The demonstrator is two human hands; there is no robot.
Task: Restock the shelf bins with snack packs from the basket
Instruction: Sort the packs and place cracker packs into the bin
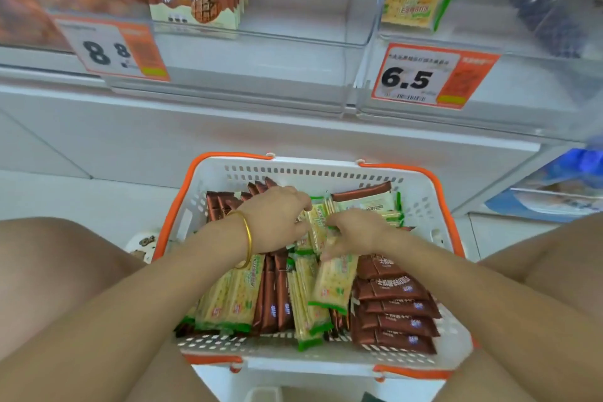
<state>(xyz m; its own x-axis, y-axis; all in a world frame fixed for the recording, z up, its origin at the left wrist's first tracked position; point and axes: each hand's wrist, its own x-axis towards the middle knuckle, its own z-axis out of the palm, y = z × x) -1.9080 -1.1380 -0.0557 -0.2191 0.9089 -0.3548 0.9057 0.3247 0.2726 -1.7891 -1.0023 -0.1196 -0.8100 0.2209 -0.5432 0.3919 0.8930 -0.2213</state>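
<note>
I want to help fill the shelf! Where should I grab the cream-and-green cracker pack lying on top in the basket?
I'd pinch the cream-and-green cracker pack across its long edges, coming from above: it lies face up on top, both edges exposed.

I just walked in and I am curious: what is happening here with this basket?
A person reaches into a white basket of brown packs and green cracker packs. The left hand and the right hand both grip green cracker packs there. The clear bin above the 6.5 tag shows only one cracker pack.
</note>
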